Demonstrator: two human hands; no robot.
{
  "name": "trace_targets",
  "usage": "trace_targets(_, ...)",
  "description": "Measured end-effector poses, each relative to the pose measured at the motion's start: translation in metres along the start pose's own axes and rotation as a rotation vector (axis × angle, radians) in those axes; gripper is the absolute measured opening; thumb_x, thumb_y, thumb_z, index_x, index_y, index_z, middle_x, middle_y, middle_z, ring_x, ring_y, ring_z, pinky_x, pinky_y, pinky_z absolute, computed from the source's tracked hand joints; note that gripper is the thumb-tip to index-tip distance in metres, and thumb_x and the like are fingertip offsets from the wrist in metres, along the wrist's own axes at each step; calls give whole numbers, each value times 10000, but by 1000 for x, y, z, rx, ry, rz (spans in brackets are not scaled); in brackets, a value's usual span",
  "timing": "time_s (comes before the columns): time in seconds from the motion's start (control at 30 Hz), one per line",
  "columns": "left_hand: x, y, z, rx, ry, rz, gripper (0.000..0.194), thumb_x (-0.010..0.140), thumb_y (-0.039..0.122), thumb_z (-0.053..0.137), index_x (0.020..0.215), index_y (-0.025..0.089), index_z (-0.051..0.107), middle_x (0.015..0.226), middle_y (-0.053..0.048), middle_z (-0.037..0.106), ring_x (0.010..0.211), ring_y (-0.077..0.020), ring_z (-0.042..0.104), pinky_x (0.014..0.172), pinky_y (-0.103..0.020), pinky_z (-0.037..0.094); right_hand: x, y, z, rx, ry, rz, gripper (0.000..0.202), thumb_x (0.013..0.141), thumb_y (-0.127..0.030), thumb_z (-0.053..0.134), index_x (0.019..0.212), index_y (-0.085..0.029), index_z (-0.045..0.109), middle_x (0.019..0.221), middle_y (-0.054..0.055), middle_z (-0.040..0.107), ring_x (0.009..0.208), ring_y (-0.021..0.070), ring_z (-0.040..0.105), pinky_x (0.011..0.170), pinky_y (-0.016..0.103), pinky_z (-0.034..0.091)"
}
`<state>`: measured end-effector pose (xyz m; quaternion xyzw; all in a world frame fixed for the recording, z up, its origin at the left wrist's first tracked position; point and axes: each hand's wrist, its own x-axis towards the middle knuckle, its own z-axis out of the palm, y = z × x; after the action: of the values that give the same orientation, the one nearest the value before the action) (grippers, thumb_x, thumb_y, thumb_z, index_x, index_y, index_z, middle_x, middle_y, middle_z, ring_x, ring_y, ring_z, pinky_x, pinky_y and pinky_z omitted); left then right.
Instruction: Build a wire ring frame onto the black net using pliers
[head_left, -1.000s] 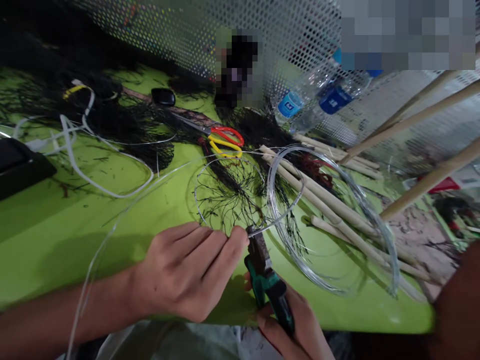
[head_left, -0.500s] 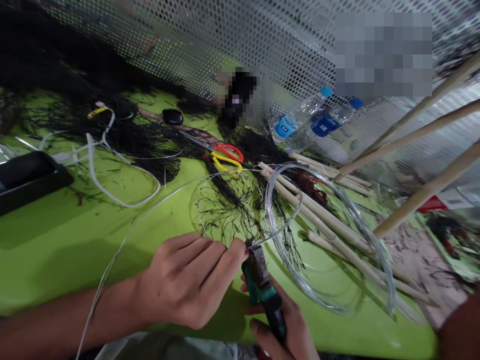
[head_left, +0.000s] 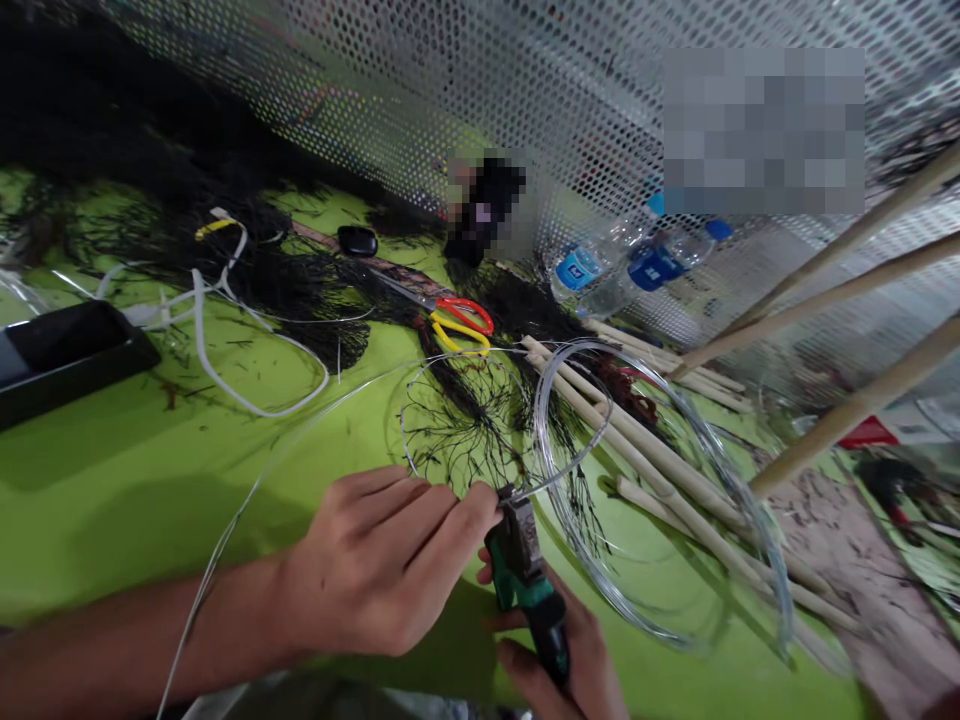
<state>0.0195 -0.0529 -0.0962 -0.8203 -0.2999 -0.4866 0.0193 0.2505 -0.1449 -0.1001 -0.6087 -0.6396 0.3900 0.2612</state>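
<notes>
My left hand (head_left: 397, 560) is closed, its fingertips pinching a thin wire loop (head_left: 577, 462) right beside the plier jaws. In my right hand (head_left: 574, 650) is a pair of pliers (head_left: 529, 580) with green and black handles, its metal jaws at the wire. The wire ring stands over dark, branching fibres (head_left: 480, 430) on the green table (head_left: 247, 450). To the right lies a coil of clear or silvery wire (head_left: 570, 530). A long strand runs from the ring leftward and down across my left forearm.
Red-and-yellow scissors (head_left: 465, 322) lie beyond the ring. Pale wooden sticks (head_left: 660, 465) rest under the coil; others lean at the right. Two water bottles (head_left: 660, 262) stand near the perforated metal panel (head_left: 360, 120). A black tray (head_left: 75, 360) and white cable (head_left: 262, 410) lie left.
The view has shifted slightly, so the table things sit a little lower and farther right. Both hands keep the same hold on wire and pliers.
</notes>
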Motion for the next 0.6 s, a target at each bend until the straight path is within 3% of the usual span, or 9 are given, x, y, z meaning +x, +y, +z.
trace_targets(0.4, 1, -2, -1, 41, -15, 8, 219, 946, 51, 574, 1151, 21, 645, 704, 6, 684, 532, -118, 551, 462, -347, 369, -9, 15, 4, -122, 60, 9, 574, 840, -217, 617, 1412, -196, 658, 1221, 154, 768, 1193, 367, 725, 890, 427, 665)
trace_targets(0.6, 1, -2, 1, 23, -13, -4, 205, 965, 38, 558, 1153, 13, 638, 703, 2, 694, 532, -120, 563, 466, -351, 376, -8, 20, 8, -138, 79, 3, 542, 831, -214, 619, 1370, -189, 671, 1150, 145, 779, 1063, 338, 765, 841, 392, 675)
